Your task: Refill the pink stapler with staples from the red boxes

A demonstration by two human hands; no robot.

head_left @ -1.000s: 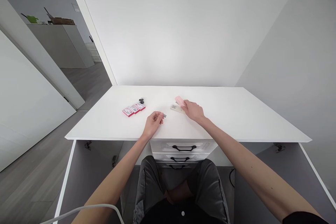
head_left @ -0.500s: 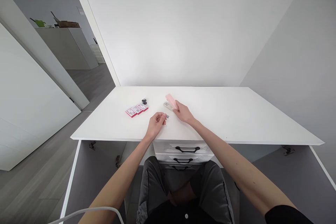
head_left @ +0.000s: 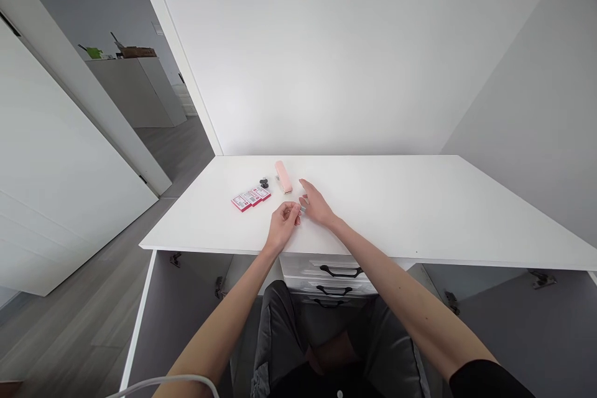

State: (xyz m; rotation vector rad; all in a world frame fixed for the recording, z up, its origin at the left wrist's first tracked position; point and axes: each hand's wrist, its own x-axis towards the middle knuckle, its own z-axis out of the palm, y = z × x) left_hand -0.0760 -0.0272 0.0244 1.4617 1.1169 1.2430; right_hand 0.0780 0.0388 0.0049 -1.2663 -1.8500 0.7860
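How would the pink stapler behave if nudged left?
The stapler looks stiff, so it should move as one piece. It would probably slide rather than roll, given its long, straight-sided body and the smooth-looking desk. It might soon bump the black item just left of it.

No readable text; dark print on three red-and-white boxes (head_left: 252,198) too small to make out

On my feed I see a small grey strip (head_left: 303,208) pinched in the left hand (head_left: 283,222); the pink stapler (head_left: 283,176) lies slantwise on the desk (head_left: 396,205), beyond it.
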